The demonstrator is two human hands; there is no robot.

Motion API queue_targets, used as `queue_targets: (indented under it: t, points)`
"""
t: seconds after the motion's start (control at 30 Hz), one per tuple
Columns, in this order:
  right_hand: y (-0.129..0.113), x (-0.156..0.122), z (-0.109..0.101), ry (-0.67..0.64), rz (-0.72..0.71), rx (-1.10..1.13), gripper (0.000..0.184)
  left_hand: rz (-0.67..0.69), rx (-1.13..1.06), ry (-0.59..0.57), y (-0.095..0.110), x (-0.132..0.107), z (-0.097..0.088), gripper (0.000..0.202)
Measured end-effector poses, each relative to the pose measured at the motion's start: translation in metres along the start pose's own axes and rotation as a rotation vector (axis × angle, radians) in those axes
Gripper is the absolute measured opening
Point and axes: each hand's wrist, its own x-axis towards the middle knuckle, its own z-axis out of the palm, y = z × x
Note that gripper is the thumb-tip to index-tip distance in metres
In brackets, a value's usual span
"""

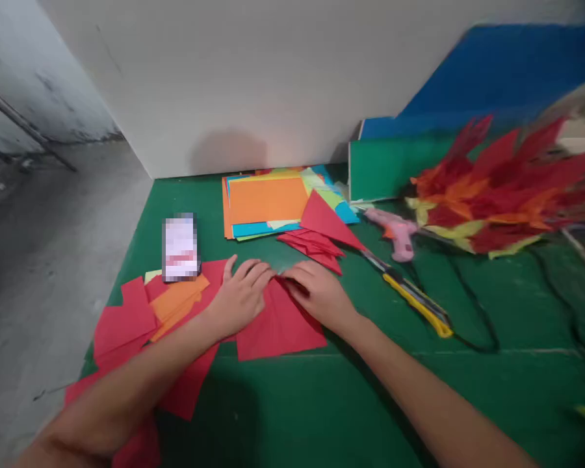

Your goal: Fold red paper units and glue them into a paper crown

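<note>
**Hands on a red sheet, craft table from above**

Head camera, only view there is, so here goes. Left hand (241, 296) lies palm-down on the red sheet (277, 331), fingers loosely spread and flat, nothing gripped; right hand (319, 296) is palm-down just beside it, fingers drawn together at the sheet's upper corner; can't tell if it's pinching a fold there or just pressing, it's too blurry. The fingertips of both hands nearly meet at that corner.

The sheet sits on the green table (468, 390), near its front middle, turned so a corner points away from the person. Left of it lie more red squares (124, 322) with orange paper (178, 299) on top; a phone (180, 247) rests just behind those. Further back is a stack of coloured paper (268, 201), orange sheet uppermost; folded red triangles (316, 247) lie between the stack and the right hand. Off to the right: a pink glue gun (394, 234), a yellow utility knife (414, 296), a black cord (472, 312); beyond them a bunch of red, orange and yellow paper leaves (502, 182).
</note>
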Motion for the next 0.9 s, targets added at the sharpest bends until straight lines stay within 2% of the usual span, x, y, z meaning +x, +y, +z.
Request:
queue_targets:
  t: [0.23,0.47,0.57,0.73,0.8,0.9]
  points:
    - [-0.003,-0.001,-0.005,-0.096,-0.109,-0.036,0.021,0.001,-0.004,-0.021,-0.001,-0.001,-0.003,0.033]
    - [-0.006,-0.001,-0.018,-0.105,-0.157,-0.032,0.031,-0.008,-0.014,-0.034,0.0,-0.001,-0.007,0.028]
    - [-0.001,-0.001,-0.015,-0.105,-0.181,-0.031,0.026,-0.036,-0.07,-0.063,-0.001,0.0,-0.008,0.026]
    - [0.004,-0.002,-0.011,-0.193,-0.14,0.005,0.015,-0.026,-0.286,-0.046,-0.005,-0.001,-0.009,0.058]
    - [0.003,-0.003,-0.011,-0.221,-0.1,-0.001,0.016,-0.041,-0.345,-0.005,-0.006,-0.001,-0.008,0.05]
    - [0.002,-0.004,-0.013,-0.254,-0.066,-0.011,0.027,-0.101,-0.449,0.095,-0.006,-0.002,-0.005,0.027]
